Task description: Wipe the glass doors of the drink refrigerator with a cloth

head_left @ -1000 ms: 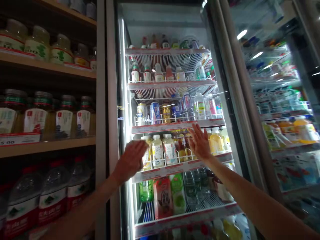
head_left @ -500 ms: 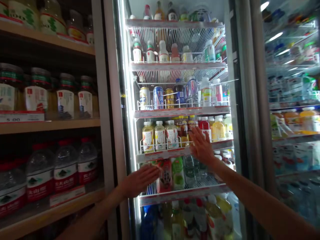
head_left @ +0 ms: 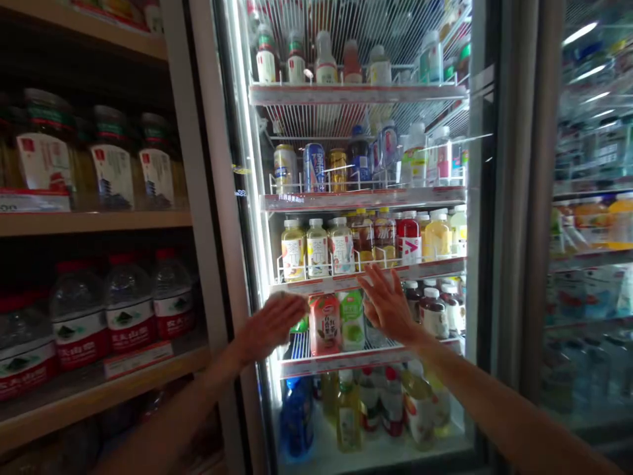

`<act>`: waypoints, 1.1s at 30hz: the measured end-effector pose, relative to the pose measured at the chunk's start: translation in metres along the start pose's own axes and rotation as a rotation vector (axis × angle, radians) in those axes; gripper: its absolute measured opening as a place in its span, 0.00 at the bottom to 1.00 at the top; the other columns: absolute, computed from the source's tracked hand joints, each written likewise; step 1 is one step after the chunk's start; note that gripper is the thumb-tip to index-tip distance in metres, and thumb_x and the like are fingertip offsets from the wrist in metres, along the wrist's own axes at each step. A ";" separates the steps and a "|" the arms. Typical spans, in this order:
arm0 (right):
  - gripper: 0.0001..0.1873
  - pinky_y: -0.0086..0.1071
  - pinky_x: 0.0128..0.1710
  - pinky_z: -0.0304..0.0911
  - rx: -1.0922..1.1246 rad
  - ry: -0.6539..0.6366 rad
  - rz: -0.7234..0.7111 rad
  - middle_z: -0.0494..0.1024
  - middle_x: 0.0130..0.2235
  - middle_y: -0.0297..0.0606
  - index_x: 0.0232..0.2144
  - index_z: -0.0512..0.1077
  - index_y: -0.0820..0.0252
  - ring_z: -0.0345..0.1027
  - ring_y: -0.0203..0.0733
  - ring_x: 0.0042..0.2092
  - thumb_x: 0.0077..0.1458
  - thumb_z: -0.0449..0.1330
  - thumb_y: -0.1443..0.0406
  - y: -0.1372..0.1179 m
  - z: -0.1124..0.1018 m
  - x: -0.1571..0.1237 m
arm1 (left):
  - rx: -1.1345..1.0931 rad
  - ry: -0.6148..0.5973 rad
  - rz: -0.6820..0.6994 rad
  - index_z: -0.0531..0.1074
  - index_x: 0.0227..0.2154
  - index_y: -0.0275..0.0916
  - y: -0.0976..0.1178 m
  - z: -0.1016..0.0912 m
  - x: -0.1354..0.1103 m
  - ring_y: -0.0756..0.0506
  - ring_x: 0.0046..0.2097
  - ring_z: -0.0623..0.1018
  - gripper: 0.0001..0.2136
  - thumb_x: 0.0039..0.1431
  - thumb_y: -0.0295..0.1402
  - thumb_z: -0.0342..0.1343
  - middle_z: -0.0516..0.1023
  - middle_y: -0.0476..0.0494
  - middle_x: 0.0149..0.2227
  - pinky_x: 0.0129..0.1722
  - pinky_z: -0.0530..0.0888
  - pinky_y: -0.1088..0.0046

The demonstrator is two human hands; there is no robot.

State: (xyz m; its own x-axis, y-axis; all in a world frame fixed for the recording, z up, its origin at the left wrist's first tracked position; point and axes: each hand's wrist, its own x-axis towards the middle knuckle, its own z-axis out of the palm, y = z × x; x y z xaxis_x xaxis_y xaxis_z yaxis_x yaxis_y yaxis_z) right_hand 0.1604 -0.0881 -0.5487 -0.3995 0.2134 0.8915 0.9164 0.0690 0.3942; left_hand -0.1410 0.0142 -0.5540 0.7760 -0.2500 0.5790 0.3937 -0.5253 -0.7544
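Note:
I stand before a lit drinks fridge [head_left: 482,218] with wire shelves of bottles and cans. My left hand [head_left: 271,324] is open, fingers stretched out, hovering at the left of the lower shelf beside a red carton [head_left: 325,324]. My right hand [head_left: 386,305] is open too, fingers spread, in front of the same shelf next to a green carton [head_left: 351,319] and some dark bottles [head_left: 434,311]. Neither hand holds anything. Just above them runs the shelf rail [head_left: 366,276] carrying pale yellow bottles [head_left: 317,247].
Wooden shelves [head_left: 93,223] on the left carry jars with white labels [head_left: 113,173] and large water bottles [head_left: 127,305]. Cans [head_left: 313,167] fill an upper fridge shelf. More bottles [head_left: 348,412] stand on the fridge floor. A second fridge door [head_left: 588,218] lies to the right.
My view has dropped down the fridge. Both hands have moved from the yellow-bottle shelf to the shelf below; the left hand has risen slightly in the last half second.

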 end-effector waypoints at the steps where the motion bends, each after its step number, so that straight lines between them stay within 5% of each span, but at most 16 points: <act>1: 0.30 0.51 0.64 0.36 0.001 0.010 0.025 0.52 0.65 0.45 0.62 0.48 0.58 0.36 0.45 0.67 0.59 0.48 0.67 -0.001 0.000 -0.001 | 0.038 0.057 -0.142 0.48 0.63 0.39 -0.005 0.000 0.005 0.45 0.65 0.53 0.27 0.60 0.28 0.44 0.59 0.42 0.62 0.63 0.53 0.59; 3: 0.30 0.50 0.64 0.36 0.002 0.021 0.070 0.52 0.65 0.45 0.62 0.49 0.59 0.36 0.44 0.67 0.58 0.48 0.67 -0.004 0.000 -0.005 | 0.086 0.128 -0.324 0.46 0.63 0.37 -0.004 0.002 0.010 0.41 0.66 0.51 0.29 0.59 0.26 0.45 0.57 0.38 0.63 0.62 0.54 0.54; 4: 0.30 0.50 0.64 0.35 0.002 0.016 0.076 0.52 0.65 0.45 0.62 0.49 0.59 0.36 0.44 0.67 0.58 0.48 0.68 -0.006 0.000 -0.007 | 0.077 0.128 -0.308 0.47 0.63 0.36 0.003 0.005 0.010 0.41 0.66 0.50 0.29 0.59 0.28 0.46 0.56 0.37 0.63 0.62 0.54 0.54; 9: 0.28 0.50 0.65 0.34 0.007 -0.049 0.034 0.59 0.62 0.47 0.61 0.53 0.62 0.37 0.45 0.67 0.58 0.48 0.68 -0.018 0.003 -0.022 | -0.062 -0.013 0.124 0.60 0.57 0.38 0.041 0.015 -0.001 0.47 0.65 0.52 0.22 0.61 0.37 0.47 0.61 0.46 0.61 0.65 0.47 0.65; 15: 0.31 0.52 0.64 0.36 0.014 -0.074 0.147 0.55 0.64 0.44 0.63 0.49 0.58 0.39 0.46 0.67 0.57 0.47 0.69 -0.023 0.002 -0.034 | 0.104 0.132 -0.320 0.53 0.61 0.35 0.021 0.012 0.013 0.40 0.66 0.50 0.27 0.58 0.29 0.48 0.60 0.36 0.61 0.62 0.55 0.56; 21: 0.31 0.52 0.64 0.37 0.040 -0.141 0.114 0.57 0.63 0.44 0.63 0.50 0.59 0.41 0.46 0.67 0.56 0.47 0.70 -0.032 -0.002 -0.054 | -0.069 -0.070 0.234 0.58 0.58 0.36 0.062 0.025 -0.007 0.46 0.66 0.51 0.22 0.61 0.32 0.43 0.56 0.46 0.63 0.64 0.52 0.65; 27: 0.32 0.51 0.64 0.38 0.012 -0.098 0.188 0.56 0.63 0.44 0.64 0.46 0.58 0.41 0.45 0.67 0.58 0.46 0.70 -0.026 -0.006 -0.060 | 0.039 0.102 -0.237 0.57 0.59 0.33 0.031 0.019 0.021 0.41 0.66 0.49 0.23 0.59 0.29 0.47 0.61 0.37 0.60 0.63 0.53 0.56; 33: 0.31 0.51 0.64 0.38 0.025 -0.130 0.149 0.58 0.62 0.45 0.63 0.49 0.60 0.41 0.45 0.66 0.57 0.47 0.71 -0.033 -0.006 -0.067 | -0.105 -0.065 0.183 0.58 0.58 0.35 0.069 0.029 0.009 0.45 0.66 0.51 0.23 0.62 0.39 0.44 0.59 0.44 0.62 0.65 0.48 0.62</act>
State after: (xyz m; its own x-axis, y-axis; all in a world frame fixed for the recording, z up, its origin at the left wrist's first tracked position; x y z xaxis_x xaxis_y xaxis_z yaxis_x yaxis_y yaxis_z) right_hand 0.1570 -0.1102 -0.6197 -0.2548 0.3466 0.9027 0.9661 0.0513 0.2530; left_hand -0.0929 -0.0008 -0.6095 0.8615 -0.2978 0.4113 0.1923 -0.5584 -0.8070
